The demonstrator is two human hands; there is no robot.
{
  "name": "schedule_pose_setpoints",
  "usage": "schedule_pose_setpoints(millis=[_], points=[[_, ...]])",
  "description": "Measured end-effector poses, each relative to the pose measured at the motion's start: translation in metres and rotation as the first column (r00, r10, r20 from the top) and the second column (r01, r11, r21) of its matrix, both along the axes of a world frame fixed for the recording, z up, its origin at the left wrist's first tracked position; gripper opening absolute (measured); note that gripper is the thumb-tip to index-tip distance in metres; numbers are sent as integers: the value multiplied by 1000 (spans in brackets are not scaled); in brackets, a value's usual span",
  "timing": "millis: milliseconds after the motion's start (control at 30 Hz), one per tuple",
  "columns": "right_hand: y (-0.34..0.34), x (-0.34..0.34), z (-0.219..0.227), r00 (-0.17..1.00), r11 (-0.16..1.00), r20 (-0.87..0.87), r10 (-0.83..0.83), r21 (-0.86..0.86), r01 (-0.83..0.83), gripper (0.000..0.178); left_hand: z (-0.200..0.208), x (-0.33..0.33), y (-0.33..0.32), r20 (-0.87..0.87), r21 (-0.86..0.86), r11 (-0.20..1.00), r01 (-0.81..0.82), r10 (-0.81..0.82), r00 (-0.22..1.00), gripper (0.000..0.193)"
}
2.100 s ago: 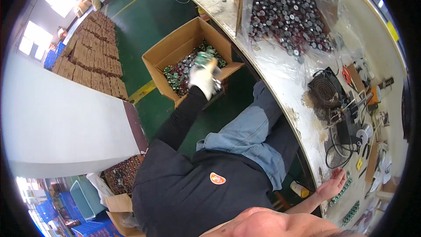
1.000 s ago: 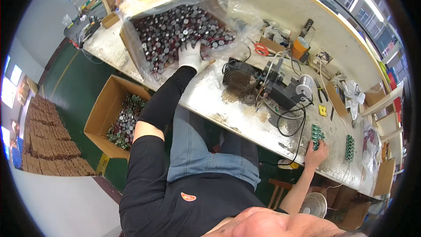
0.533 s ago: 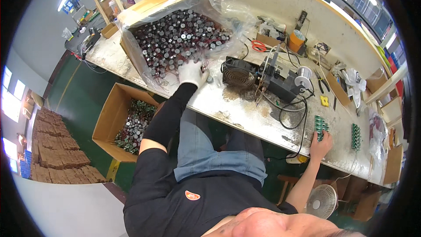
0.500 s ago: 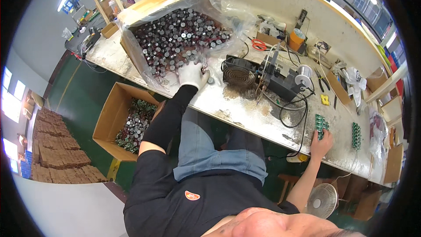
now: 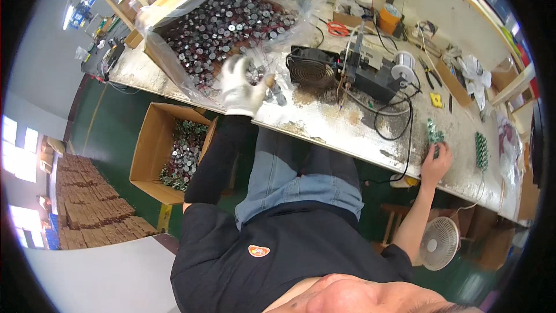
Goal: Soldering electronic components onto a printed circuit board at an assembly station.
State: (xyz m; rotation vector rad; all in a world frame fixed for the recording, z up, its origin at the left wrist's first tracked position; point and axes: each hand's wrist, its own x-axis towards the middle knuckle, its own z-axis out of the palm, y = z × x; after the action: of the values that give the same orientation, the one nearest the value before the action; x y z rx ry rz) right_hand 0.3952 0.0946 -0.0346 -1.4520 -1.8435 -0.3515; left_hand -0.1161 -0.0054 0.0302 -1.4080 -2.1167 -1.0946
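Note:
My left hand, in a white glove, is at the near edge of a plastic-lined carton heaped with small round metal motors with reddish wires. Its fingers curl around a few of these motors. A couple of loose motors lie on the bench beside the thumb. At the right, my bare right hand grips the near end of a green circuit-board panel, just above the bench top. The right fingertips are partly hidden by the hand itself.
A black fan unit, a soldering machine and a solder wire spool stand mid-bench with loose cables. Another green board panel lies farther right. Pliers and red scissors lie behind. An open carton of parts stands below left.
My left hand has drawn back slightly from the carton and turned, with motors now showing between its fingers and thumb. The right hand's board panel has tilted. The whole view has shifted a little.

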Motion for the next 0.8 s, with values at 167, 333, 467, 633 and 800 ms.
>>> schedule_pose_setpoints(millis=[167,333,467,633,800], points=[[-2,1,-2,980,998,-193,-55,-21,52,24,7,16,-43,416,244,969,42,-144,898,37],[-2,6,-12,969,994,-220,-111,-33,107,27,-6,43,-50,450,-76,990,117,-70,890,37],[-5,12,-16,918,990,-372,-136,-71,119,27,-11,38,-45,405,-107,982,159,-103,909,39],[-9,16,-18,652,995,-758,15,-53,-85,33,-20,21,-38,226,-138,957,254,-220,949,39],[-37,-33,2,479,940,-878,3,-161,-300,28,-18,13,-55,358,-74,951,299,-254,899,44]])
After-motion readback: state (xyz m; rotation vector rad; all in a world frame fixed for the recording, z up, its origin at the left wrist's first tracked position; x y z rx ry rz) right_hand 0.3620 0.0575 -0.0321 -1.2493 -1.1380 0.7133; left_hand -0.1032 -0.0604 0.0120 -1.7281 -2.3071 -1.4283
